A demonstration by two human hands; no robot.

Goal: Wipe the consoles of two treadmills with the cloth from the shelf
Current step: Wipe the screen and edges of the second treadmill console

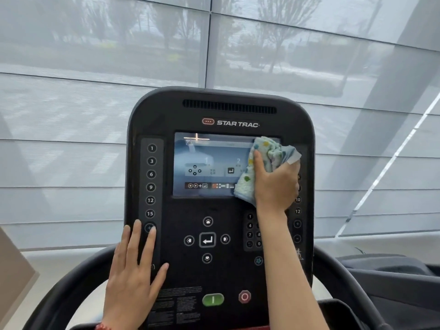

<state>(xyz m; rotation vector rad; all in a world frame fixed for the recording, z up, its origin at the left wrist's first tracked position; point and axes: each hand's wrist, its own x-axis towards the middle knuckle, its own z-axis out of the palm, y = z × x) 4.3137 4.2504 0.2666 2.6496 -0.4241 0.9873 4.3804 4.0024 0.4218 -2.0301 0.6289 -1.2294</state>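
Observation:
A black treadmill console fills the middle of the head view, with a lit screen at its centre. My right hand grips a bunched light-blue cloth with coloured dots and holds it against the right edge of the screen. My left hand lies flat, fingers straight, on the console's lower left side beside the column of numbered buttons. A red bracelet shows at that wrist.
Curved black handrails ring the console on both sides. A green start button and a red stop button sit low on the panel. Part of a second dark machine lies at the right. Shaded windows stand behind.

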